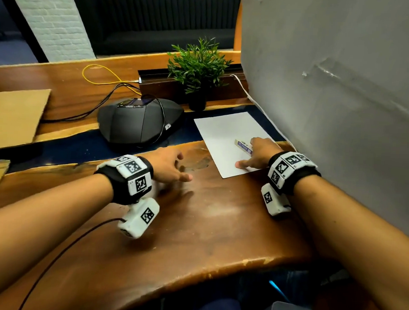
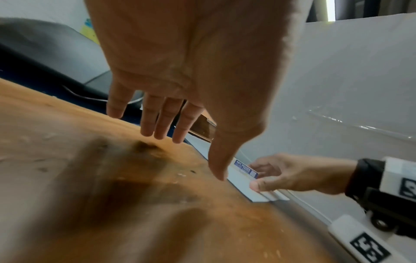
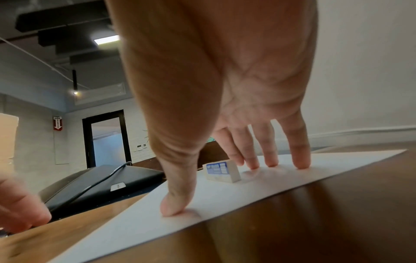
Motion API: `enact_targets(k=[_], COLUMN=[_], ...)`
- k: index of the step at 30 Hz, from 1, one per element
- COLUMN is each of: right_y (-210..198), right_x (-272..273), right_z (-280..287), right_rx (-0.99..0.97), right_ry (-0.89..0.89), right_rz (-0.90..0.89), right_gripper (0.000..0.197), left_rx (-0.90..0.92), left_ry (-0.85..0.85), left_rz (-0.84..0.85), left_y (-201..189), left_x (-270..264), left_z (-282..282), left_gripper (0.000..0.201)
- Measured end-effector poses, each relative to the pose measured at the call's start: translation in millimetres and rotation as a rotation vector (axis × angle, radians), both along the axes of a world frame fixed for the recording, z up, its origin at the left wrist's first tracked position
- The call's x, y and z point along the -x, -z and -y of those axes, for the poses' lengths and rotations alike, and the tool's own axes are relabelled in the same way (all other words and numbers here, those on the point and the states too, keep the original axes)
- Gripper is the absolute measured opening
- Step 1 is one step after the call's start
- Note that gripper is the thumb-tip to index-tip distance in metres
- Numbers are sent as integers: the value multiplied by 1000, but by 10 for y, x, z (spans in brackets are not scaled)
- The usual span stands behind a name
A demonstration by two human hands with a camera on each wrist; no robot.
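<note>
A white sheet of paper (image 1: 219, 132) lies on the wooden table (image 1: 195, 224) at the right. On it rests a small white eraser (image 1: 243, 146) with a blue label. My right hand (image 1: 245, 155) is spread over the sheet, thumb and fingertips pressing the paper. In the right wrist view the eraser (image 3: 221, 170) sits untouched between thumb and fingers (image 3: 300, 160) of that hand (image 3: 221, 188). My left hand (image 1: 183, 166) hovers over bare wood left of the sheet, fingers loosely spread and holding nothing. The left wrist view shows it (image 2: 191, 154) above the table, with the eraser (image 2: 245, 168) beyond.
A black conference speakerphone (image 1: 139, 121) with cables stands behind my left hand. A potted plant (image 1: 199, 68) is at the back. A grey wall (image 1: 330, 90) runs close along the right, with a white cable (image 1: 259, 105) at its foot. Cardboard (image 1: 15, 116) lies at the far left.
</note>
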State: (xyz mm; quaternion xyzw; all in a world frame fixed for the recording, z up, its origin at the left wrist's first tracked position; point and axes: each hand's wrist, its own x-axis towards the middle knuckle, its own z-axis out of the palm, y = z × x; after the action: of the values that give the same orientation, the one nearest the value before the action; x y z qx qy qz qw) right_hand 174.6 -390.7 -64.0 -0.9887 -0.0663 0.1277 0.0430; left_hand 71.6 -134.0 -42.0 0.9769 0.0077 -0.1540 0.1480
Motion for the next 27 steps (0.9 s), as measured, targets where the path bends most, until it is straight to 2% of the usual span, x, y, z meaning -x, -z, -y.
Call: enact_targets(k=[5,12,13,16,17,20,24,27], right_y=[-43,-110,-146,-250,-275,-291,-239,-149], right_x=[-48,111,171,449,557,952,1528,1836], right_z=[-236,-177,-138,-21,29,160,357,509], right_rx=[-40,-117,-152,-191,-185,-191,-255,-269], right_ry=[6,83,96,85,76,54,61,105], right_rz=[30,42,61,92,85,20,-74,-27], right_gripper=[83,91,93,92,91,92,93,102], left_rx=[-92,-87,-100,-99,-100,-126,-172,-183], left_ry=[124,177,193,247,263,297,329,321], left_rz=[3,-143,-170,-226,-235,-237,-206,-200], left_y=[70,116,101,109,130,200,341,418], left_x=[263,646,717,996,1070,1289,1673,1852], left_z=[-103,-405,-456,-625,-665,-714,-559,-370], left_gripper=[76,93,100,141,146,146,129,127])
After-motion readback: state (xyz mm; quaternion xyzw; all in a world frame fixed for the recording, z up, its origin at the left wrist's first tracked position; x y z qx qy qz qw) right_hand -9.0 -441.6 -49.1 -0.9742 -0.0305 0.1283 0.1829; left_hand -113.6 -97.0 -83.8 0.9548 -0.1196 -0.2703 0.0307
